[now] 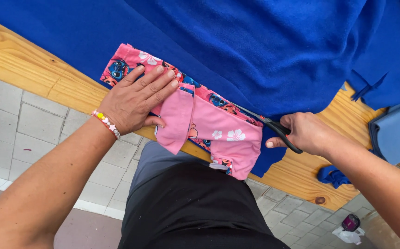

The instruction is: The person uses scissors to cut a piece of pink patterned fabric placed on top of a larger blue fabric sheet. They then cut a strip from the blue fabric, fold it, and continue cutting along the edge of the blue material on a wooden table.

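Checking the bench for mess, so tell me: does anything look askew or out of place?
Mostly tidy. A crumpled blue scrap lies loose near the wooden table's edge, and the pink patterned garment overhangs that edge under the left hand. The right hand holds black scissors.

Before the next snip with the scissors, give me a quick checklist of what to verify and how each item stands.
1. Left hand flat on the pink patterned garment, pinning it: ok.
2. Left fingers away from the scissors: ok.
3. Right hand gripping the black scissor handles: ok.
4. Blades at the garment's edge on the blue fleece: ok.
5. Blades open or closed: cannot tell, mostly hidden.
6. Garment fully on the wooden table: not ok, its near edge overhangs.
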